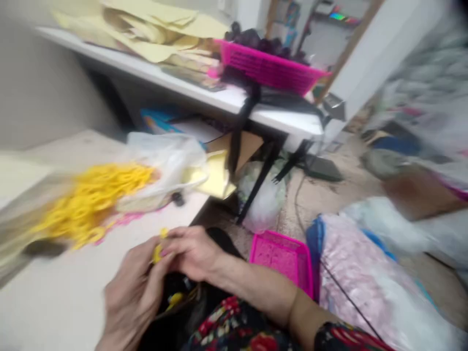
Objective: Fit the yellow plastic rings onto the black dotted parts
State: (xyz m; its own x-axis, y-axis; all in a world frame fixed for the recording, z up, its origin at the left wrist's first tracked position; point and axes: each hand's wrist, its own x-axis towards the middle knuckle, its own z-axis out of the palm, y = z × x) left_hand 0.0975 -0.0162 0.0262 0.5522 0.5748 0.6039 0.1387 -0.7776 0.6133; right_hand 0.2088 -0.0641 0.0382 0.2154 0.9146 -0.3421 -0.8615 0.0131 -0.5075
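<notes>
My left hand [131, 292] and my right hand [192, 251] meet at the near edge of a white table [66, 292]. Together they pinch a small yellow ring-like piece [158, 252] between the fingertips. Both hands have their fingers closed round it. A pile of yellow rings [91, 197] lies on the table to the left, spilling from a clear plastic bag [164, 161]. More yellow bits [174, 298] show in a dark container in my lap. The picture is smeared by motion.
A pink basket [268, 68] with dark items sits on a white shelf-table [219, 100] behind, beside stacked cream paper sheets [153, 29]. Another pink tray [283, 256] lies on the floor, beside plastic bags [365, 278] at right. Black table legs [263, 170] stand in the middle.
</notes>
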